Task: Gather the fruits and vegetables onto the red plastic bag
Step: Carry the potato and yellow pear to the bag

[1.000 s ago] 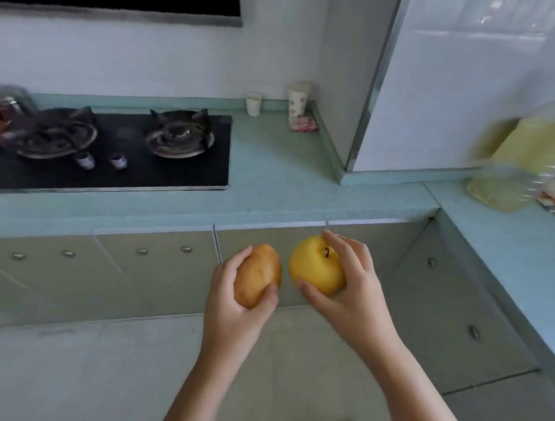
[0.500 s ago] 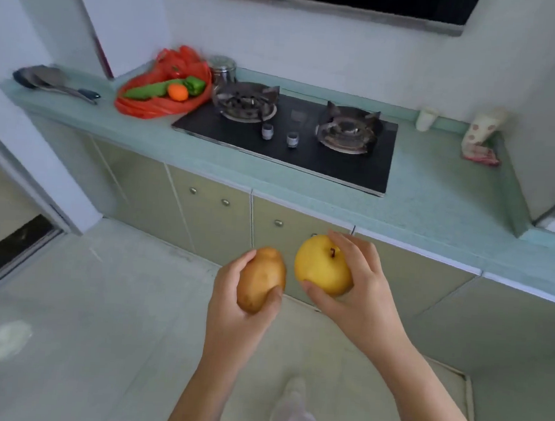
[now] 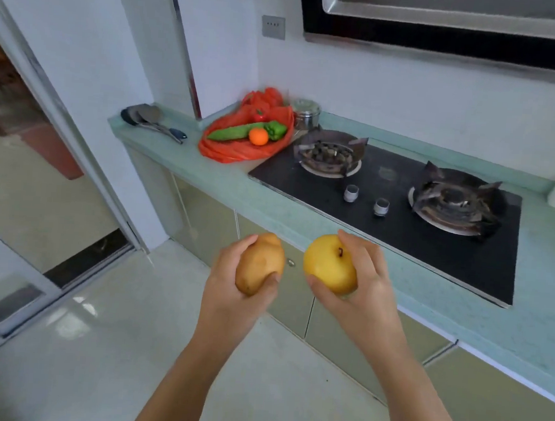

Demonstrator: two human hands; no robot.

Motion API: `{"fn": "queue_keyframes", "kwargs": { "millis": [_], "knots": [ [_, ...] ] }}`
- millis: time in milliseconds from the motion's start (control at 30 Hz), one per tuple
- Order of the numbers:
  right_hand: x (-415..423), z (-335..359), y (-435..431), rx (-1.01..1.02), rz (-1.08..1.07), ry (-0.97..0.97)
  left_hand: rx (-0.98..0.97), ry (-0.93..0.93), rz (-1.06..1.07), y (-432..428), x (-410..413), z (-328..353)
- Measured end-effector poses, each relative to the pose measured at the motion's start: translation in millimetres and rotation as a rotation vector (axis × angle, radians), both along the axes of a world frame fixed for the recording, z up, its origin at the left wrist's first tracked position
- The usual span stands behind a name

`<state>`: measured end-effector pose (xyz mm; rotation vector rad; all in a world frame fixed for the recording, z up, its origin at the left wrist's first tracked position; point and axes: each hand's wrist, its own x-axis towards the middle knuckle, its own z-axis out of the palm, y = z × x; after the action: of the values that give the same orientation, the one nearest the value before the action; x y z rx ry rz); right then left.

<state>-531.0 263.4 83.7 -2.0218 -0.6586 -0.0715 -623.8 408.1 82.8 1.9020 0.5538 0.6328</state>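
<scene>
Left hand (image 3: pixel 231 292) grips a potato (image 3: pixel 259 263), right hand (image 3: pixel 362 288) a yellow pear (image 3: pixel 330 263), held side by side; red bag (image 3: pixel 237 148) far ahead-left.

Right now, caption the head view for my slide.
Left hand holds potato, right hand yellow pear; red plastic bag lies beside stove.

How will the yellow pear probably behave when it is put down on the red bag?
The yellow pear looks round and smooth, so it may roll when released. It fills the right hand, so it is probably firm and fairly heavy. The crumpled red plastic bag might stop it.
</scene>
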Motion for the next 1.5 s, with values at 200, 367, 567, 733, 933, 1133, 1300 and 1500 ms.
{"fn": "queue_keyframes", "kwargs": {
  "millis": [200,367,567,733,933,1133,1300,1500],
  "knots": [
    [54,9,58,0.009,0.069,0.004,-0.017,-0.023,0.126,47,34,1],
    [78,4,98,-0.04,0.129,0.033,-0.114,0.005,0.214,80,46,-11],
    [104,-7,149,-0.072,0.152,0.106,-0.137,0.02,0.23,128,75,-27],
    [131,-15,210,-0.098,0.15,0.126,-0.167,0.023,0.228,191,108,-38],
    [166,-14,315,-0.131,0.176,0.089,-0.174,0.004,0.234,295,145,-34],
    [198,-7,430,-0.123,0.193,0.073,-0.17,0.001,0.232,405,173,-26],
    [225,-13,497,-0.126,0.193,0.031,-0.171,-0.007,0.21,472,203,-29],
    [273,-18,533,-0.122,0.137,0.052,-0.19,0.04,0.132,515,249,-38]
  ]
}}
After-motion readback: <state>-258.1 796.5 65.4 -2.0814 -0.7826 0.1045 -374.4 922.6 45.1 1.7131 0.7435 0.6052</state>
